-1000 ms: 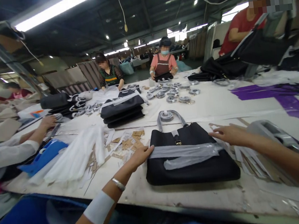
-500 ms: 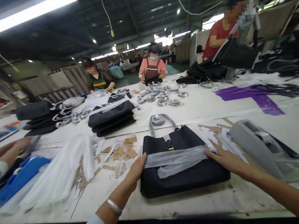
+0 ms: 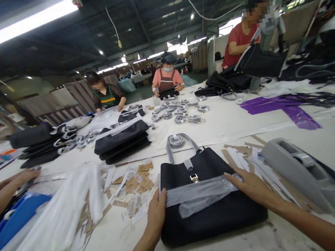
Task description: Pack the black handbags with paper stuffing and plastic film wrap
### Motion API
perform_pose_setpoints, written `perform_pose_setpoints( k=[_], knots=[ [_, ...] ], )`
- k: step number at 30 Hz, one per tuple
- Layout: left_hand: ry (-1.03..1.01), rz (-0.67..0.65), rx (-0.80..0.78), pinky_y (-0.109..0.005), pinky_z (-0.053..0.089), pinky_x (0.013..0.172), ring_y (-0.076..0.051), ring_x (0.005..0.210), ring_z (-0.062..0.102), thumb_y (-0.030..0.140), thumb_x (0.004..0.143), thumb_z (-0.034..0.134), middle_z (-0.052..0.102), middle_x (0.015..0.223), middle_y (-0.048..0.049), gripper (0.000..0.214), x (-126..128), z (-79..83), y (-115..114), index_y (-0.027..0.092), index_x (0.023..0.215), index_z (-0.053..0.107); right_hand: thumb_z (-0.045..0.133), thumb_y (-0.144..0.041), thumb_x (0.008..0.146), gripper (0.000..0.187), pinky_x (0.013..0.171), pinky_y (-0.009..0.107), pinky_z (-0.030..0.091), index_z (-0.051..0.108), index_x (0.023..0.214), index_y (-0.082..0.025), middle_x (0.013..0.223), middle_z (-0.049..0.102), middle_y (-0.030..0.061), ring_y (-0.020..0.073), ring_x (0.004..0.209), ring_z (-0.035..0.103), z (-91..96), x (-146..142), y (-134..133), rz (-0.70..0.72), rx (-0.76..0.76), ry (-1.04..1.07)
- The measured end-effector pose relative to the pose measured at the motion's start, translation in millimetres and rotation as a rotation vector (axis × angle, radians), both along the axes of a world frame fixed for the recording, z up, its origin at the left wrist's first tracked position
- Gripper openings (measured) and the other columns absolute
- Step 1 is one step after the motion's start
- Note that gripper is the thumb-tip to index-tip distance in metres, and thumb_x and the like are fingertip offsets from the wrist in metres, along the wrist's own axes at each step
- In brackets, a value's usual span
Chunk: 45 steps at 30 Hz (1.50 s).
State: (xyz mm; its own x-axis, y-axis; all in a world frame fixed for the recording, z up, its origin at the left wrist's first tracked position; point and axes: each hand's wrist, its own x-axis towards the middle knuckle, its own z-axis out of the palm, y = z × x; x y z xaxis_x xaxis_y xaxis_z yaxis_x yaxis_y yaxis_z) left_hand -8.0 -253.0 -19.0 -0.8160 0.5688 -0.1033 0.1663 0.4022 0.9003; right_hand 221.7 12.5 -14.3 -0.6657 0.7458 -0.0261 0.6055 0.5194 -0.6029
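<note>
A black handbag (image 3: 214, 217) lies on the worktable right in front of me, tilted back. A strip of clear plastic wrap (image 3: 202, 190) crosses its front, with one loose end folded down. Its gold clasp (image 3: 194, 178) shows above the strip, and the wrapped grey handle (image 3: 169, 151) stretches away from me. My left hand (image 3: 157, 212) grips the bag's left edge, thumb on the front and the other fingers mostly hidden. On the right edge, my right hand (image 3: 249, 184) holds the bag, its fingertips on the plastic strip.
Brown tags (image 3: 141, 178) and white plastic sleeves (image 3: 59, 214) lie to the left. A grey tape dispenser (image 3: 296, 171) stands to the right. Beyond are stacked black bags (image 3: 122, 140), coiled straps (image 3: 181, 112) and purple sheets (image 3: 277, 107). Co-workers stand around; one person's hands (image 3: 22, 178) reach in at left.
The handbag and both my hands sit lower in view, partly because the camera has shifted. The bag's front shows more, and its clasp faces me more fully. Both hands still hold it.
</note>
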Motion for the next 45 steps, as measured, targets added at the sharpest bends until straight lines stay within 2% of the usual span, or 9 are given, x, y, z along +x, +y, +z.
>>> perform_pose_setpoints(
  k=[4,13,19,22,26,31,37,41,45],
  knots=[
    [-0.027,0.031,-0.007,-0.043,0.02,0.118,-0.03,0.137,0.041,0.049,0.088,0.05,0.06,0.135,-0.0095,0.049,4,1.2,0,0.019,0.123,0.064,0.042,-0.065,0.085,0.066,0.116,0.045,0.033,0.06,0.131,-0.022,0.138,0.058,0.0097,0.0329,0.136,0.043,-7.9,5,-1,0.023,-0.024,0.053],
    [-0.519,-0.063,0.221,-0.04,0.033,0.112,-0.027,0.123,0.055,0.051,0.083,0.061,0.067,0.124,-0.0069,0.046,6,51.7,1,0.021,0.117,0.067,0.057,-0.07,0.068,0.063,0.117,0.056,0.025,0.072,0.116,-0.033,0.137,0.058,0.0039,0.0394,0.14,0.032,-55.3,8,69,0.09,-0.04,0.043],
    [-0.558,-0.051,0.259,-0.034,0.044,0.095,-0.023,0.099,0.063,0.044,0.081,0.064,0.072,0.097,-0.0072,0.04,-3,67.1,10,0.014,0.107,0.069,0.058,-0.07,0.071,0.07,0.111,0.054,0.038,0.067,0.125,-0.027,0.139,0.057,0.007,0.0399,0.13,0.047,-37.2,-9,102,0.132,-0.068,0.087],
    [-0.458,-0.067,0.279,-0.031,0.046,0.087,-0.021,0.092,0.063,0.042,0.081,0.064,0.072,0.093,-0.0055,0.037,-21,92.6,17,0.014,0.105,0.069,0.06,-0.073,0.067,0.071,0.106,0.058,0.042,0.069,0.122,-0.029,0.125,0.066,0.0114,0.0426,0.119,0.058,13.2,-31,108,0.061,-0.106,0.141],
    [-0.305,-0.12,0.4,-0.029,0.047,0.082,-0.019,0.087,0.065,0.042,0.082,0.064,0.073,0.096,-0.004,0.039,-67,155.4,24,0.017,0.112,0.068,0.069,-0.063,0.071,0.062,0.091,0.053,0.054,0.068,0.124,-0.029,0.133,0.06,0.0158,0.0402,0.108,0.065,124.8,-82,94,0.054,-0.169,0.308],
    [-0.05,-0.068,0.474,-0.027,0.051,0.069,-0.018,0.074,0.066,0.044,0.075,0.071,0.073,0.085,-0.003,0.042,-145,248.4,26,0.016,0.106,0.068,0.065,-0.041,0.086,0.061,0.067,0.031,0.056,0.048,0.141,-0.022,0.137,0.057,0.0169,0.0168,0.076,0.074,251.1,-178,67,0.205,-0.356,0.619],
    [0.273,0.159,0.56,-0.02,0.048,0.059,-0.013,0.066,0.062,0.036,0.075,0.07,0.07,0.074,0.0014,0.031,-260,320.8,8,0.014,0.096,0.067,0.055,-0.016,0.092,0.05,0.08,0.022,0.052,0.044,0.14,-0.011,0.134,0.059,0.0161,0.0051,0.083,0.07,326.9,-326,50,0.432,-0.344,0.893],
    [0.205,0.348,0.418,-0.023,0.05,0.062,-0.013,0.062,0.06,0.036,0.08,0.069,0.069,0.067,0.0012,0.03,-328,308.1,-6,0.01,0.095,0.065,0.057,-0.017,0.093,0.046,0.082,0.03,0.056,0.05,0.138,-0.015,0.115,0.071,0.0105,0.0134,0.085,0.071,306.5,-426,36,0.495,-0.296,0.776],
    [0.017,0.334,0.223,-0.025,0.052,0.068,-0.012,0.061,0.062,0.032,0.086,0.065,0.069,0.064,0.0035,0.032,-381,225.3,-15,0.002,0.097,0.058,0.062,-0.024,0.087,0.031,0.085,0.031,0.054,0.069,0.117,-0.016,0.104,0.075,0.008,0.0224,0.095,0.07,218.0,-504,25,0.48,-0.194,0.498]
  ],
)
